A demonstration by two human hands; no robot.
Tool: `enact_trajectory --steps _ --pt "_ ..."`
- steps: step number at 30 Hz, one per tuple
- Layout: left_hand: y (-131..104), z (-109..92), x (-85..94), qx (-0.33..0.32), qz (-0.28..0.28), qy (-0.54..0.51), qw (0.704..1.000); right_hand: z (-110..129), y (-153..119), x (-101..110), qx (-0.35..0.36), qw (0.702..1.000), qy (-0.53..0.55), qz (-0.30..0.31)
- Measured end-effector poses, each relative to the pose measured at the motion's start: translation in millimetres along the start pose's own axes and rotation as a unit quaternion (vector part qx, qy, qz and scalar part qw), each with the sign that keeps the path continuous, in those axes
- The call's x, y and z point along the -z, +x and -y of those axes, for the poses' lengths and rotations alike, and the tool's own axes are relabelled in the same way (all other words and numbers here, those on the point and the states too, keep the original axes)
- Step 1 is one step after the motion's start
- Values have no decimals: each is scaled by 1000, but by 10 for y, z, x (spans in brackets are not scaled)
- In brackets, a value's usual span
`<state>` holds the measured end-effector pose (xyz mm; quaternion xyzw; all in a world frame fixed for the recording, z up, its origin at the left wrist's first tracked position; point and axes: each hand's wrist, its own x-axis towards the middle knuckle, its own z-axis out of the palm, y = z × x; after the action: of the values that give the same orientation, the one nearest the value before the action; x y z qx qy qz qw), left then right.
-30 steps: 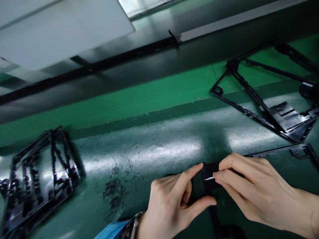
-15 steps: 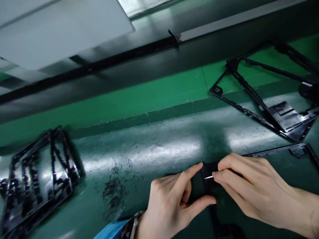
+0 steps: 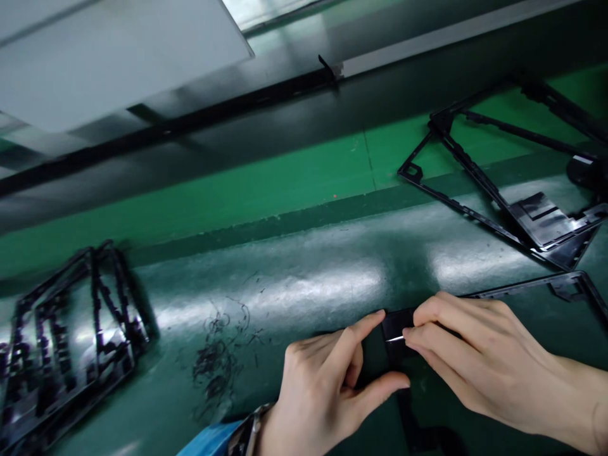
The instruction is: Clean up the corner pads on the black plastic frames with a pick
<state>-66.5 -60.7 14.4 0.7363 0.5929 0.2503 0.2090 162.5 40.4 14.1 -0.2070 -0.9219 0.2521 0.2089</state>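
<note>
A black plastic frame lies flat beneath both hands, its near-left part partly hidden by them. My right hand pinches a thin, shiny blade between thumb and fingers, with its tip at the frame's corner area. Most of that tool is hidden in the grip. My left hand has its index finger and thumb stretched apart. The index fingertip rests at the frame's corner, and the thumb lies over its left side. The other fingers are curled in.
Several black frames stand stacked at the left. More frames lie crossed at the upper right. Thin black shavings are scattered on the green table. Beyond it runs a bright green strip, with a pale panel at the upper left.
Marks on the bright green strip have shifted left relative to the table. Both hands and the blade hold nearly the same place on the frame.
</note>
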Motion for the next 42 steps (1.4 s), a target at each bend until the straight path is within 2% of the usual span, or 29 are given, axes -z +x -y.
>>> enact_trajectory --steps 42 --pt "-13 19 -1 -2 -1 2 1000 2 -38 0 -2 1000 14 -6"
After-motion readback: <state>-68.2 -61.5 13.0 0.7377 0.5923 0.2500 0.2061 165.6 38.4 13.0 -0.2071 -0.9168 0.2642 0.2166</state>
